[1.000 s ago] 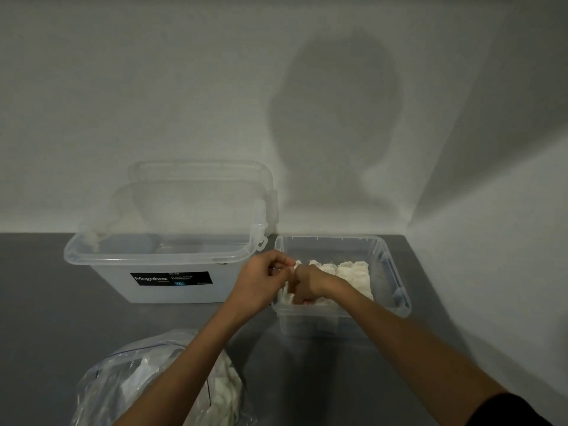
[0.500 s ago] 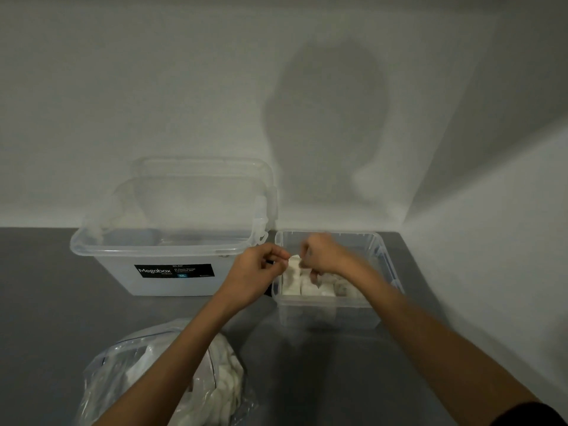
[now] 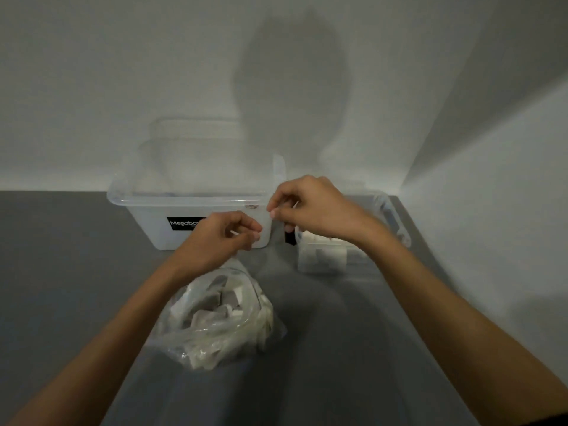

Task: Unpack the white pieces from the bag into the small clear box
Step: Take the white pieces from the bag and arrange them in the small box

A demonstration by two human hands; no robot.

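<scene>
The clear plastic bag [image 3: 221,318] lies on the grey table close to me, its mouth open, with several white pieces [image 3: 209,305] inside. The small clear box [image 3: 395,215] stands at the back right with white pieces [image 3: 322,256] packed in it. My left hand [image 3: 221,238] hovers above the bag's far edge, fingers pinched on a thin white sliver [image 3: 235,233]. My right hand [image 3: 313,207] is higher, over the small box's left end, and pinches a similar thin white sliver [image 3: 295,205]. Motion blur hides what the slivers are.
A large clear box [image 3: 184,207] with a black Megabox label stands at the back, left of the small box, its lid propped open against the wall. White walls close off the back and the right side. The grey table [image 3: 61,272] stretches to the left.
Both hands have lifted out of the small box and moved left and toward me. The view has tilted down, so the bag now sits near the middle.
</scene>
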